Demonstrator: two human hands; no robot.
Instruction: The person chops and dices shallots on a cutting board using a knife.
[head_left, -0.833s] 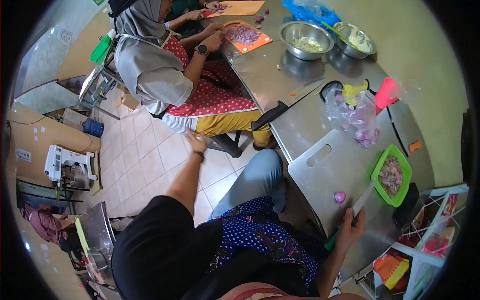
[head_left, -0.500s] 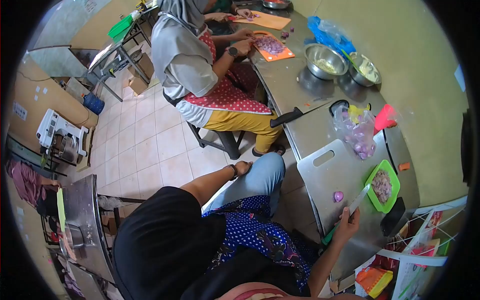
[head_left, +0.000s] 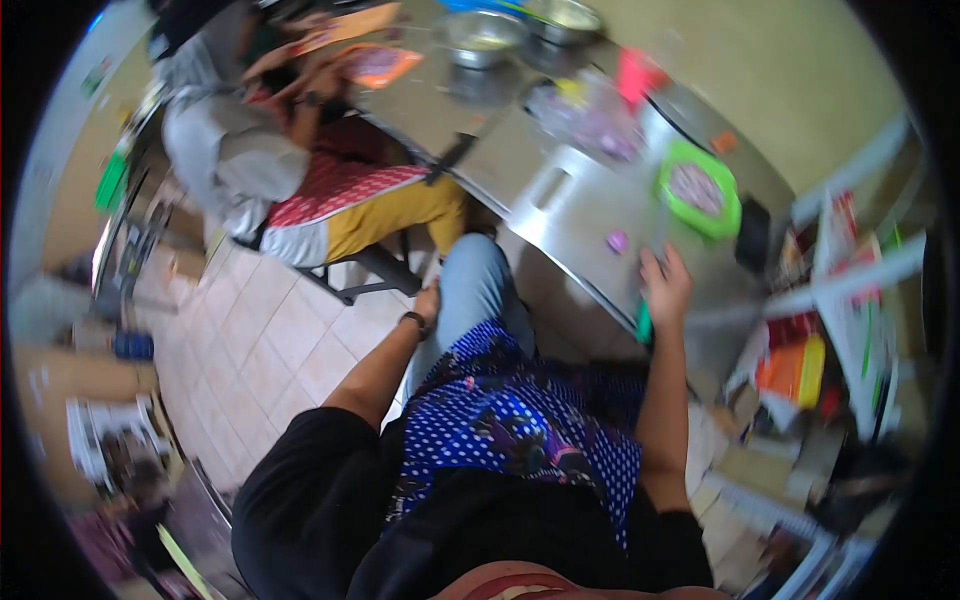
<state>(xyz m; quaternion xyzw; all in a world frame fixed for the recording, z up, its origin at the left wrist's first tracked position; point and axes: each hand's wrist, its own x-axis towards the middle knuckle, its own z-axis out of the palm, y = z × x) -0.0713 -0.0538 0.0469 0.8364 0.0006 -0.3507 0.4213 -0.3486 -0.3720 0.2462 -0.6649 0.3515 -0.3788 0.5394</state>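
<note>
My right hand point(head_left: 668, 285) is closed round the green handle of a knife point(head_left: 644, 322), whose blade points away over the board. Close to the blade, a peeled purple shallot point(head_left: 618, 242) lies on a pale cutting board point(head_left: 545, 213). Beyond the blade stands a bright green tray point(head_left: 733, 212) holding chopped shallots point(head_left: 695, 188). My left hand point(head_left: 428, 303) rests against my jeans by the knee, holding nothing that I can see; its fingers are loosely extended and partly blurred.
Behind the board lies a plastic bag of shallots point(head_left: 610, 130) near a pink cup point(head_left: 638, 75). Metal bowls point(head_left: 482, 40) stand farther back. A black-handled knife point(head_left: 452, 158) juts over the table edge. On the left, a seated co-worker point(head_left: 235, 150) works at an orange board point(head_left: 405, 66).
My view has turned and blurred, shifting the table up and left. The knife stays in my right hand and my left hand stays by my leg.
</note>
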